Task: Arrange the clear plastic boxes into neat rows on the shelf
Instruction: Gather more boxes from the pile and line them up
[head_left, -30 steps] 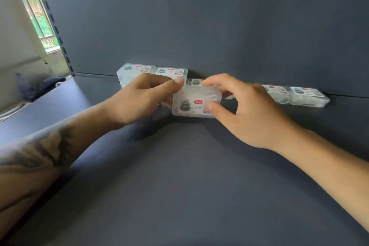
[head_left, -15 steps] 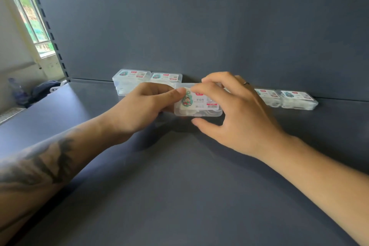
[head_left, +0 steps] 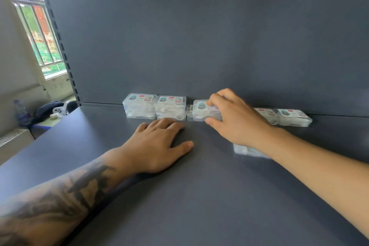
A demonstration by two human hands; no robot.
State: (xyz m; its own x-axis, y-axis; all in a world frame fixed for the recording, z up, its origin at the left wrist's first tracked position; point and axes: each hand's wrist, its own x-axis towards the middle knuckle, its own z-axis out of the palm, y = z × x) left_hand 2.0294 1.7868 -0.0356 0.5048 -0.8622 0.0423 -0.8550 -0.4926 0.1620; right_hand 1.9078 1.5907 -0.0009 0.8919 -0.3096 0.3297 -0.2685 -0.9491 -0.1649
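The right hand [head_left: 237, 120] pinches a clear box [head_left: 202, 111] at the shelf [head_left: 199, 195] back edge; the left hand [head_left: 157, 144] lies flat, empty. Pushing sideways could knock the neighbouring box [head_left: 171, 107] askew; another box [head_left: 244, 151] seems hidden under the wrist.

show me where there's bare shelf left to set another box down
Bare shelf lies in front of the row, nearer than the left hand. Crowded along the back panel, where the right hand grips a box; a loose box lies under that forearm.
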